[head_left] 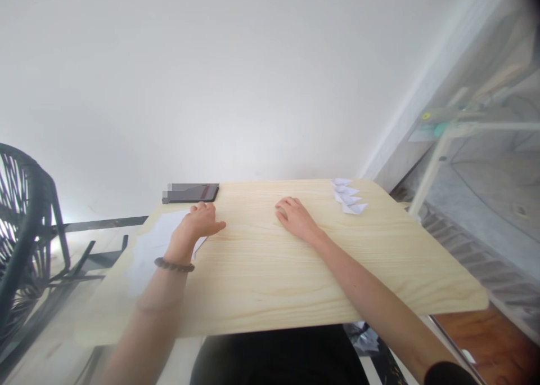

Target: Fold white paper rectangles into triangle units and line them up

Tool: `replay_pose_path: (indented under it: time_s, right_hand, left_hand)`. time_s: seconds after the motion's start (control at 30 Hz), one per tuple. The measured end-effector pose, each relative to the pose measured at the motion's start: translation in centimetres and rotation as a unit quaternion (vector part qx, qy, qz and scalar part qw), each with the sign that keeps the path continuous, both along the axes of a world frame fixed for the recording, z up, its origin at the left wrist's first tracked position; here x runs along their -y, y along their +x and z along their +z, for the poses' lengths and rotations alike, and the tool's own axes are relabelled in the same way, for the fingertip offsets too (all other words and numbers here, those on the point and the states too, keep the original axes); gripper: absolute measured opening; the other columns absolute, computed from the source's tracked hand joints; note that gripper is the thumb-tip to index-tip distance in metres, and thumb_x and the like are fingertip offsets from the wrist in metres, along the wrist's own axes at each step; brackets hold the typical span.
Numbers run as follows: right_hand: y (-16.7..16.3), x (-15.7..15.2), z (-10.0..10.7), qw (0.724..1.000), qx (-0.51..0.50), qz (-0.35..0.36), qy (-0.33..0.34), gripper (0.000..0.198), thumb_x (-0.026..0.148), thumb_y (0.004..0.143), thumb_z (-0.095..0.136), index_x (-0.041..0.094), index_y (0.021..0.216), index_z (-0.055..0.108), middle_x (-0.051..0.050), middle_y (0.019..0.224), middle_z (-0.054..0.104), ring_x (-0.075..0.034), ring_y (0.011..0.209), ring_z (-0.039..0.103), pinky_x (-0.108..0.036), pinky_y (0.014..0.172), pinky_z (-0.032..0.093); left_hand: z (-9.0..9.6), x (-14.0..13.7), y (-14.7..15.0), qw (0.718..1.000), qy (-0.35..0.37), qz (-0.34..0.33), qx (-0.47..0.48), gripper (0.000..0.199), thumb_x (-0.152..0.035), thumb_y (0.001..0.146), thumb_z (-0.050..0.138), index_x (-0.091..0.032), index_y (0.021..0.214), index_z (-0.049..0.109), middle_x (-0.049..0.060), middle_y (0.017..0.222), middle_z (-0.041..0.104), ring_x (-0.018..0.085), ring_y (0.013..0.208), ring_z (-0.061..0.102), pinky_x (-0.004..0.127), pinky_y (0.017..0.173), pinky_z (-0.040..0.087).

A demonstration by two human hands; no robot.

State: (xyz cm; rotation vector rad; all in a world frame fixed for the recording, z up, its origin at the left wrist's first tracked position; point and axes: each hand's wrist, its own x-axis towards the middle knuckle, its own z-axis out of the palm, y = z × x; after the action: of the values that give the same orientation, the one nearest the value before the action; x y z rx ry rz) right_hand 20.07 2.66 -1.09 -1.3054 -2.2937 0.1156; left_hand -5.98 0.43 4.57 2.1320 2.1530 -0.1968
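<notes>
At 9 o'clock from the centre of the pale, wood-grained rectangular table (pixel 261 283), a dark woven chair with a curved back (pixel 40 188) stands on the floor beside it. On the tabletop, between 9 and 10 o'clock, lie flat white paper sheets (pixel 154 241), partly covered by the left forearm, which bears a dark beaded bracelet (pixel 174 265) at the wrist. Toward 10 to 11 o'clock, near the far edge, a black, flat rectangular device (pixel 189 193) lies partly obscured by pixelation. The left hand (pixel 200 222), at 10 o'clock, lies palm down over the sheets' right-hand part, its thumb spread well away from the bent fingers; whether the fingertips grip a sheet cannot be told. The right hand (pixel 295 217), between 12 and 1 o'clock, rests on bare wood, fingers loosely curled, a gap between thumb and forefinger, with nothing visible in its grasp. Between 1 and 2 o'clock, well apart from this hand, pointed white folded-paper pieces (pixel 346 191) form an overlapping row. Beyond the table at 2 o'clock stands a white tubular frame (pixel 431 171).
</notes>
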Motion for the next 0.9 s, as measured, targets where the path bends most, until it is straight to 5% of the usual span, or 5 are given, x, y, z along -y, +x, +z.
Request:
replay_pose_path:
  time_s: [0.1, 0.33, 0.6, 0.9]
  right_hand:
    - [-0.2, 0.0, 0.0, 1.000, -0.002, -0.005, -0.001, 0.024, 0.023, 0.081, 0.042, 0.017, 0.100, 0.055, -0.008, 0.101, 0.053, -0.019, 0.098, 0.044, -0.034, 0.089, 0.034]
    - [-0.2, 0.0, 0.0, 1.000, -0.003, -0.007, -0.002, 0.025, 0.024, 0.081, 0.042, 0.018, 0.101, 0.055, -0.008, 0.102, 0.052, -0.019, 0.099, 0.043, -0.034, 0.090, 0.034]
    - [-0.3, 0.1, 0.3, 1.000, -0.002, -0.008, -0.007, 0.025, 0.024, 0.082, 0.042, 0.018, 0.102, 0.055, -0.007, 0.102, 0.052, -0.019, 0.098, 0.043, -0.034, 0.090, 0.033]
    - [-0.4, 0.1, 0.5, 1.000, 0.001, -0.005, -0.010, 0.025, 0.023, 0.082, 0.040, 0.018, 0.101, 0.055, -0.008, 0.101, 0.053, -0.019, 0.099, 0.043, -0.034, 0.090, 0.034]
  left_hand:
    - [0.2, 0.3, 0.3, 0.998, -0.050, 0.021, -0.015, 0.044, -0.037, 0.068, 0.043, -0.010, 0.103, 0.048, 0.019, 0.109, 0.050, 0.033, 0.099, 0.048, 0.042, 0.074, 0.043]
    - [-0.5, -0.2, 0.7, 1.000, 0.019, 0.012, -0.021, 0.047, -0.020, 0.067, 0.042, -0.016, 0.114, 0.043, 0.016, 0.115, 0.050, 0.032, 0.103, 0.047, 0.044, 0.073, 0.043]
    - [0.8, 0.1, 1.0, 0.995, 0.088, 0.016, -0.031, 0.029, -0.023, 0.077, 0.034, -0.019, 0.084, 0.062, 0.012, 0.083, 0.063, 0.028, 0.077, 0.059, 0.037, 0.060, 0.043]
    - [1.6, 0.7, 3.7, 0.972, 0.203, -0.110, 0.033, 0.036, -0.036, 0.085, 0.031, -0.024, 0.105, 0.059, 0.008, 0.080, 0.065, 0.023, 0.077, 0.058, 0.031, 0.065, 0.041]
